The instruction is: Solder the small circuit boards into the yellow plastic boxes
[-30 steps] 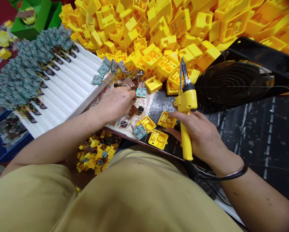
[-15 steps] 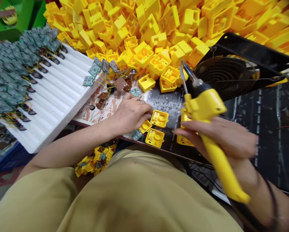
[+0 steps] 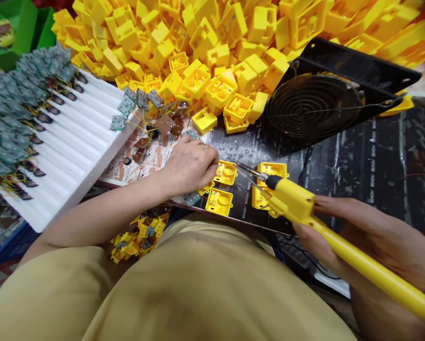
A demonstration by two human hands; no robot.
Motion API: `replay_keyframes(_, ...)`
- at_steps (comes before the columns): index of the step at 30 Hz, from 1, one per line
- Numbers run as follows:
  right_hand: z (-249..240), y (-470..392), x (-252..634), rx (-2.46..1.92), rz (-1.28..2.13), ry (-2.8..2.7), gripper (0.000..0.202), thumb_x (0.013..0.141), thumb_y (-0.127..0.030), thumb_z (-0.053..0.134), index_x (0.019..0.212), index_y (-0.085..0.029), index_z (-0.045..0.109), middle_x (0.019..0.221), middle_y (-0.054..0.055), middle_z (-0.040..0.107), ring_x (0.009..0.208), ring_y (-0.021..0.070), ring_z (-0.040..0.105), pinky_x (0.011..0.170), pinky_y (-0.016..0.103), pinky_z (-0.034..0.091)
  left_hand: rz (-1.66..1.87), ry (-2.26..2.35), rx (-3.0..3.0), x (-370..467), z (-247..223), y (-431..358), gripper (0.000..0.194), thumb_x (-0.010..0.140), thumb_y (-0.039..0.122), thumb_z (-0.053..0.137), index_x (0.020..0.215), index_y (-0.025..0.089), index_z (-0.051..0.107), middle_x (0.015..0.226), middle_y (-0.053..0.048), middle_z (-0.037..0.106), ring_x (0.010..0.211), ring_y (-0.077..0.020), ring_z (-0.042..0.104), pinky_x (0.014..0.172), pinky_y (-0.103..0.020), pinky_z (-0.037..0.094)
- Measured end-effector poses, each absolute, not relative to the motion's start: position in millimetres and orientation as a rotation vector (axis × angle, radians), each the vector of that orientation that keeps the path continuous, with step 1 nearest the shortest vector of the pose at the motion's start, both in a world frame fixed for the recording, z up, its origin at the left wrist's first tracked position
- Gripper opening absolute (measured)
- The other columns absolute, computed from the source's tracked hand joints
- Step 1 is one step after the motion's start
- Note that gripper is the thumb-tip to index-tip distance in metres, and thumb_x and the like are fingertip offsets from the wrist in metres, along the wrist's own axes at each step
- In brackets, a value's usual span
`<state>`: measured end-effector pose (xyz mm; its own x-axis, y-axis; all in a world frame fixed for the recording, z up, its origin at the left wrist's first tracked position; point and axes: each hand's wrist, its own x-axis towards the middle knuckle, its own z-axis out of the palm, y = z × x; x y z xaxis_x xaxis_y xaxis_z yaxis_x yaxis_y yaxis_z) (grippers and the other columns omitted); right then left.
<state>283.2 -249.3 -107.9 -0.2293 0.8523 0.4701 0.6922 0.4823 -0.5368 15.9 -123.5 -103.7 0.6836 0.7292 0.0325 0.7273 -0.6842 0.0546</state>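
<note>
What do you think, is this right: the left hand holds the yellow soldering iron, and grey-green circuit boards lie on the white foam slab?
Wrong hand: the right hand holds the yellow soldering iron, as the head view shows. The grey-green circuit boards do lie on the white foam slab.

Count: one bare left hand [image 3: 189,166]; one bare right hand [image 3: 379,237]; one yellow-handled, metal-tipped soldering tool [image 3: 294,201]; five open yellow plastic half-cases [image 3: 230,177] near the hands, one mostly hidden; one black square-framed fan [image 3: 315,106]; one white ribbed foam slab [image 3: 88,135]. Heaped yellow plastic cases [image 3: 203,40]: uncountable.
</note>
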Motion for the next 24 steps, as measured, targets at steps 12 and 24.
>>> replay_keyframes(12,-90,-215,257,-0.934,0.126,-2.216,0.018,0.082,-0.017,0.075,0.088,-0.018,0.058,0.073,0.0,0.067,0.064,0.01,0.066,0.061,0.019,0.058,-0.096,1.169,2.928,21,-94,-118,0.027,0.083,0.026,0.045,0.073,0.016,0.068,0.065,-0.005,0.067,0.072,-0.0215,0.063,0.071,-0.038,0.038)
replay_keyframes(24,-86,-218,291,-0.997,0.255,-2.31,0.009,0.091,-0.025,0.062,0.099,-0.025,0.058,0.081,-0.001,0.069,0.063,0.0115,0.066,0.052,0.019,0.053,-0.022,1.138,2.985,20,-96,-117,0.025,0.083,0.025,0.046,0.07,0.017,0.066,0.063,-0.004,0.066,0.068,-0.02,0.061,0.068,-0.037,0.036)
